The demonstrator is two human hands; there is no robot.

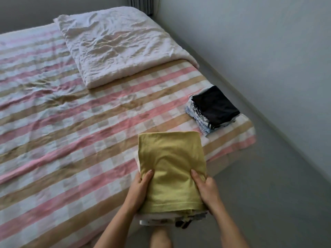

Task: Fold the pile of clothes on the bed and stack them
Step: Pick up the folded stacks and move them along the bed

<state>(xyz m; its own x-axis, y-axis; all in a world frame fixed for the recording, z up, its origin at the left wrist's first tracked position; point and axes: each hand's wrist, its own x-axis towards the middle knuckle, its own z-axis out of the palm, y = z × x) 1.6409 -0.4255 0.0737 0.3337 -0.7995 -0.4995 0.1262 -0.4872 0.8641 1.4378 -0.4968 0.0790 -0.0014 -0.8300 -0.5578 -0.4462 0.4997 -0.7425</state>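
The bundle of folded clothes topped by a yellow-green folded cotton garment [170, 163] is sitting in both hands just in front of the small folded stack topped by a black garment [215, 106], on its near side, with its near end hanging over the grey floor [268, 194]. I cannot tell whether its far end is resting on the pink, tan and white striped bedspread [71, 122]. The risk is lying in the lower layers [170, 221]. They are peeking out unevenly at the near end and may be sliding loose if the squeeze is easing. The black-topped stack is also sitting close to the bed's corner, so a nudge may be tipping it off. The left hand [141, 187] and right hand [206, 188] are clamping the bundle's sides, thumbs pressing on top. The fingers are curling underneath, out of sight.
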